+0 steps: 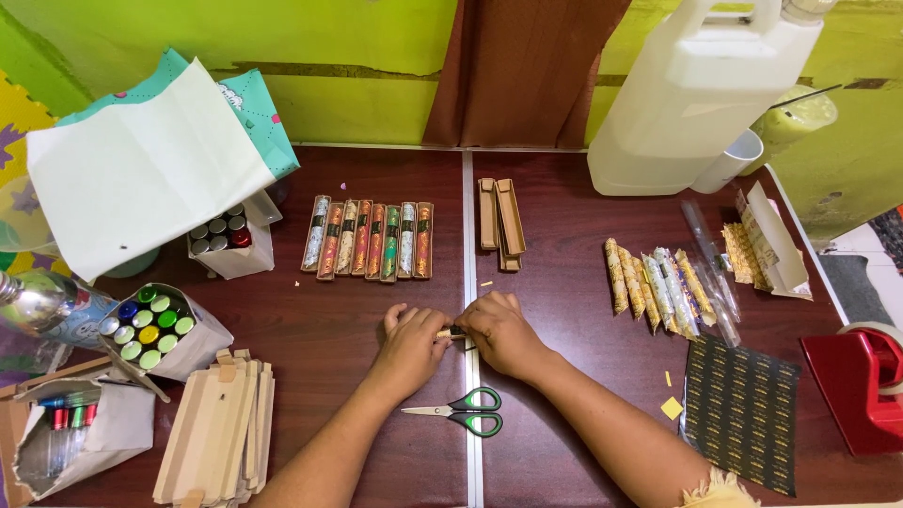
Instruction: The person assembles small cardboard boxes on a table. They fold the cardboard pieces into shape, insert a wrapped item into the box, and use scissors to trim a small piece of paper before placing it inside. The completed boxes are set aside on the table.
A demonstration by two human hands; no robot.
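Two bare hands meet at the middle of a dark wooden desk [376,310]. The left hand [412,341] and right hand [500,331] are both curled shut around a small tan tube [446,333], pinched between them and mostly hidden by the fingers. Green-handled scissors [461,411] lie just below the hands. Beyond the left hand sits a row of patterned tubes in trays [369,239]; beyond the right hand, empty brown trays [500,222].
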